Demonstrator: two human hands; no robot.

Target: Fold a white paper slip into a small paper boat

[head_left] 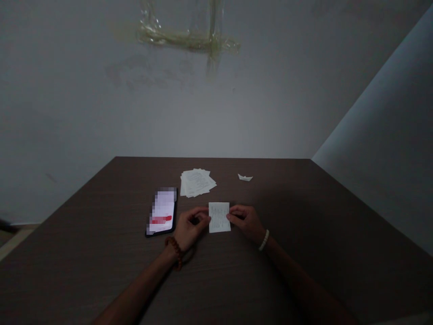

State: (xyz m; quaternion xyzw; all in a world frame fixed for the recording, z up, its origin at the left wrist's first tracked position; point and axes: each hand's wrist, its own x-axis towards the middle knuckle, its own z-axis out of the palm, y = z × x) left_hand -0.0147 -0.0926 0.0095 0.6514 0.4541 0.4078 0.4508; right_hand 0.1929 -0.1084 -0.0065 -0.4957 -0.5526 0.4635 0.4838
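A small white sheet of paper [219, 217] with lines of print is held between my two hands, just above or on the dark table. My left hand [191, 225], with a brown bead bracelet [174, 251] at the wrist, pinches its left edge between thumb and fingers. On the opposite edge my right hand [248, 222] has the same kind of pinch; a pale bead bracelet [264, 240] circles that wrist. Beyond the sheet lies a loose pile of similar printed papers [196, 183]. A little folded paper boat [245, 178] rests farther back on the right.
A phone [162, 211] with a lit, blurred screen lies left of my left hand. The brown table [304, 253] reaches back to a grey wall [270, 108], which has clear tape [179, 41] stuck on it. Another wall slopes in on the right.
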